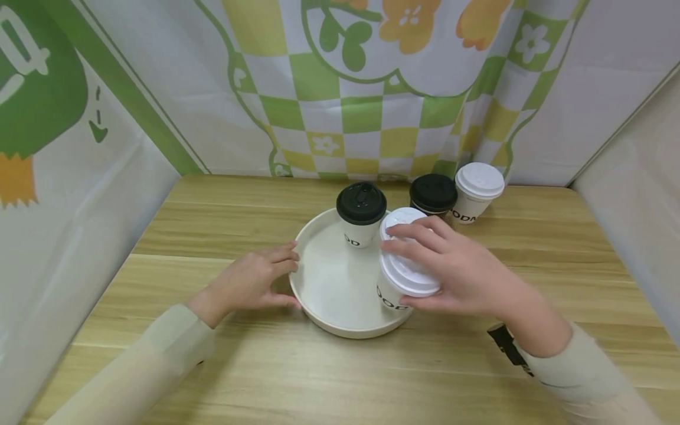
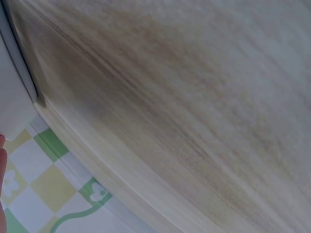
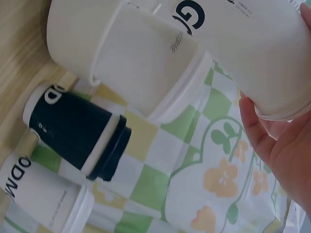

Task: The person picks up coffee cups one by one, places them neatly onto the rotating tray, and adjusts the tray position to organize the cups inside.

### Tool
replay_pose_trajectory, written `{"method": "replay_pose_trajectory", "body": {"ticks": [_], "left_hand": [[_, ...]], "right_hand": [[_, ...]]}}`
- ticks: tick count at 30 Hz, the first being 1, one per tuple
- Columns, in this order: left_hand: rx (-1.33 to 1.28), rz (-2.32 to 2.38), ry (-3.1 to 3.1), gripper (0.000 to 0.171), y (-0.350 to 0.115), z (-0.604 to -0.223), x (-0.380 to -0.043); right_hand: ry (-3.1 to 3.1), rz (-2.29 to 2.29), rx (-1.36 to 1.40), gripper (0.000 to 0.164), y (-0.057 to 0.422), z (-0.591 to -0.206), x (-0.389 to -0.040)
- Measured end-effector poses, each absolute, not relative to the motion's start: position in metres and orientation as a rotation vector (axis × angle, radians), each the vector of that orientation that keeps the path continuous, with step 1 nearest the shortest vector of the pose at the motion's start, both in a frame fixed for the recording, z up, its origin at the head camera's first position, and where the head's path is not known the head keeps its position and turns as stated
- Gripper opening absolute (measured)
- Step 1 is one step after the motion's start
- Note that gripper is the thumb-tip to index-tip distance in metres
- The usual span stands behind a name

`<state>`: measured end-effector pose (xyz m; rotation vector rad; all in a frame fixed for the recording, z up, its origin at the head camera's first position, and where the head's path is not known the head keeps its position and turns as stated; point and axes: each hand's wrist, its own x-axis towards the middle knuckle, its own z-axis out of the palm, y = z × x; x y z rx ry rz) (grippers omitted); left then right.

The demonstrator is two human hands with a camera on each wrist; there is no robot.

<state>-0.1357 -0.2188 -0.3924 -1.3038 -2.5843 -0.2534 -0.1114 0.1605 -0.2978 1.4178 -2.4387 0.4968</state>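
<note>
In the head view my right hand (image 1: pixel 457 268) grips a white paper cup (image 1: pixel 389 296) with a white lid, fingers over the lid and thumb at its side. It is over the right side of a round cream tray (image 1: pixel 340 289); whether its base touches the tray is hidden. Just behind it shows the lid of another white-lidded cup (image 1: pixel 401 217), its body seen in the right wrist view. A white cup with a black lid (image 1: pixel 360 213) stands on the tray's far part. My left hand (image 1: pixel 255 277) touches the tray's left rim, fingers and thumb spread.
Behind the tray at right stand a dark cup with a black lid (image 1: pixel 432 192) and a white cup with a white lid (image 1: pixel 478 189). A checked curtain (image 1: pixel 361 112) hangs at the back edge of the wooden table (image 1: pixel 329 383). White cloth walls flank both sides.
</note>
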Motion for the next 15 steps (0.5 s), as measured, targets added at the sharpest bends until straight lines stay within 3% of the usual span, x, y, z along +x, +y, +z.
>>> {"method": "replay_pose_trajectory", "body": {"ticks": [15], "left_hand": [[-1.350,-0.215,-2.618,0.068,-0.221,-0.396,-0.134]], "right_hand": [[-2.444,0.458,1.483,0.072,0.141,-0.320,-0.118]]}}
